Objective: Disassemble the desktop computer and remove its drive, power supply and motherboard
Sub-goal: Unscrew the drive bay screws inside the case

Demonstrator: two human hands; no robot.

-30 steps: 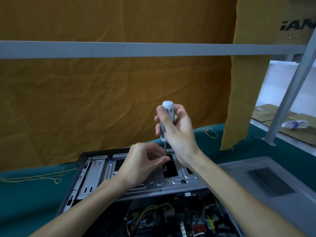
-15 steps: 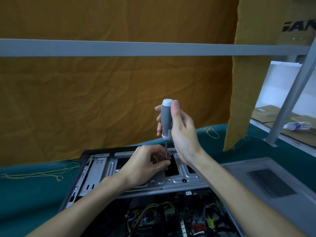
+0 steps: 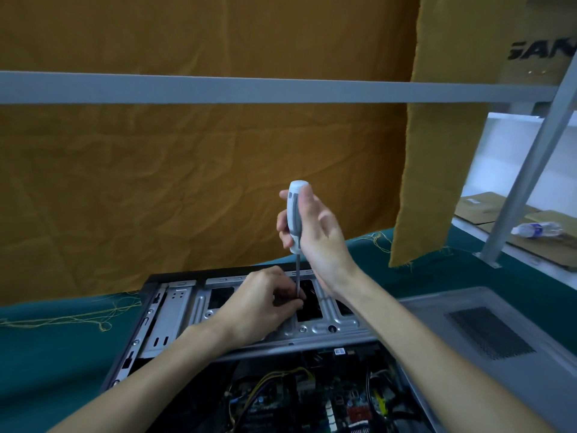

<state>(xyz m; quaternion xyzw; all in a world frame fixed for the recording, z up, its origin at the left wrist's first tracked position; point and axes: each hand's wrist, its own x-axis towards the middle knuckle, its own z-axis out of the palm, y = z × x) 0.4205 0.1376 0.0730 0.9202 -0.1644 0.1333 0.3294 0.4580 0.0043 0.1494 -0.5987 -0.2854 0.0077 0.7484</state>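
My right hand (image 3: 315, 235) grips the screwdriver (image 3: 296, 220) upright, its shaft running straight down to my left hand (image 3: 265, 303), which pinches the tip over the drive cage (image 3: 324, 320) at the computer case's (image 3: 150, 332) far edge.

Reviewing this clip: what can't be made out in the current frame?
Head view only:
- Screwdriver tip and any screw: hidden behind the left hand, which pinches the shaft.
- Inside of the case: motherboard dark and cut off by the bottom edge; drive and power supply cannot be told.
- Right hand: its fingers lie behind the handle.
- Bottle label: too small to read.
- Lettering on the box at top right: cut off by the edge.
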